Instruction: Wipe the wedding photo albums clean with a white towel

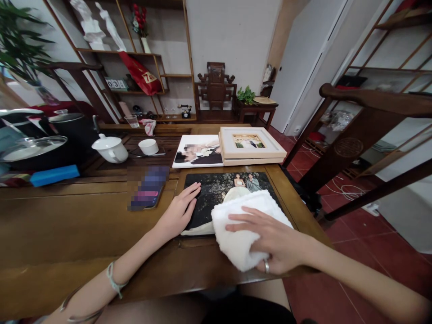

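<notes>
The right hand [273, 245], fingers wrapped over a white towel [241, 220], presses it on the near right of the photo print [219, 191] on the tabletop [84, 225]. The left hand [180, 211], fingers open flat, pins its left edge; light, even strokes would suit.

A carved wooden chair [216, 85] is set against the white wall [232, 31], beside open wooden shelves [135, 54]. The floor [354, 243] is laid with red tiles, and a white door [303, 58] is seen to the right.
</notes>
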`<state>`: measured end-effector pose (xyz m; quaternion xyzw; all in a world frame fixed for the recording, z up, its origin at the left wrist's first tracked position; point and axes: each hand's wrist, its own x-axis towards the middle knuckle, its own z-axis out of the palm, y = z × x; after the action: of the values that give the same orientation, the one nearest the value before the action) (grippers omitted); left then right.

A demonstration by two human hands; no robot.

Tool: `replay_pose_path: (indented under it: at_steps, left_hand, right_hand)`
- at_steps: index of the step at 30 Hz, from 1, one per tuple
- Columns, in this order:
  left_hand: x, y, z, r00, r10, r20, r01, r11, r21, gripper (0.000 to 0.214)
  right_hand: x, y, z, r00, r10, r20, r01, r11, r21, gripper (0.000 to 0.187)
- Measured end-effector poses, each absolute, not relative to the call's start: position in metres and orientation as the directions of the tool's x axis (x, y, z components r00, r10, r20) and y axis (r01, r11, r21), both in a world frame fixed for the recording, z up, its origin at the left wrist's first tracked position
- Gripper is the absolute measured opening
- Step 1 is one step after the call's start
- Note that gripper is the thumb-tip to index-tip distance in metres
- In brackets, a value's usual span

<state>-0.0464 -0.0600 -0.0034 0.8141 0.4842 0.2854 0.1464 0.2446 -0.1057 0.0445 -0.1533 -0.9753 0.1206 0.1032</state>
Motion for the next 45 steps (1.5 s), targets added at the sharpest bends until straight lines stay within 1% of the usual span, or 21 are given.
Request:
replay_pose_path:
  at_steps: [3, 6, 10, 13, 15, 19, 21, 27, 31, 35, 41, 43, 45]
  left_hand:
    - [-0.046, -0.06, -0.002, 0.375, 0.872, 0.315, 0.704, -0.489, 0.516, 0.044]
    - [-0.046, -0.06, -0.002, 0.372, 0.873, 0.315, 0.704, -0.487, 0.517, 0.044]
    - [-0.047, -0.061, -0.003, 0.37, 0.872, 0.319, 0.704, -0.488, 0.516, 0.044]
    - [-0.048, -0.06, -0.004, 0.371, 0.871, 0.322, 0.704, -0.49, 0.515, 0.043]
    - [-0.048, -0.06, -0.004, 0.368, 0.872, 0.321, 0.705, -0.487, 0.516, 0.043]
    - [-0.047, -0.061, -0.003, 0.367, 0.872, 0.322, 0.701, -0.487, 0.521, 0.042]
    - [-0.046, -0.062, -0.002, 0.365, 0.873, 0.323, 0.7, -0.486, 0.524, 0.043]
    - [-0.046, -0.061, -0.002, 0.359, 0.878, 0.318, 0.7, -0.478, 0.53, 0.044]
    - [-0.046, -0.061, -0.002, 0.366, 0.873, 0.323, 0.693, -0.487, 0.531, 0.044]
    - [-0.046, -0.061, -0.001, 0.37, 0.872, 0.322, 0.694, -0.489, 0.528, 0.043]
    - [-0.046, -0.061, -0.001, 0.37, 0.87, 0.327, 0.696, -0.492, 0.523, 0.043]
    - [-0.046, -0.061, -0.001, 0.366, 0.871, 0.327, 0.696, -0.49, 0.526, 0.043]
    - [-0.046, -0.061, -0.001, 0.365, 0.872, 0.326, 0.695, -0.488, 0.527, 0.043]
  right_hand:
    - [0.253, -0.084, 0.045, -0.905, 0.367, 0.218, 0.313, 0.918, -0.246, 0.012]
    - [0.265, -0.048, 0.043, -0.835, 0.48, 0.269, 0.435, 0.875, -0.212, 0.008]
    - [0.28, -0.002, 0.04, -0.758, 0.599, 0.258, 0.571, 0.8, -0.182, 0.016]
    - [0.283, 0.015, 0.038, -0.711, 0.657, 0.251, 0.639, 0.752, -0.16, 0.018]
    - [0.282, 0.014, 0.038, -0.72, 0.643, 0.261, 0.623, 0.765, -0.163, 0.016]
    - [0.28, -0.016, 0.038, -0.789, 0.534, 0.304, 0.501, 0.846, -0.185, 0.006]
    - [0.279, -0.041, 0.039, -0.808, 0.498, 0.315, 0.46, 0.867, -0.191, 0.006]
    - [0.273, -0.114, 0.04, -0.861, 0.451, 0.235, 0.399, 0.886, -0.235, 0.007]
    - [0.269, -0.121, 0.041, -0.883, 0.427, 0.198, 0.377, 0.893, -0.244, 0.007]
    - [0.271, -0.085, 0.043, -0.846, 0.468, 0.254, 0.419, 0.879, -0.225, 0.006]
    - [0.271, -0.014, 0.04, -0.754, 0.594, 0.281, 0.569, 0.804, -0.174, 0.015]
    - [0.266, -0.003, 0.039, -0.718, 0.629, 0.297, 0.617, 0.773, -0.147, 0.016]
    - [0.259, -0.002, 0.038, -0.7, 0.639, 0.317, 0.639, 0.76, -0.12, 0.015]
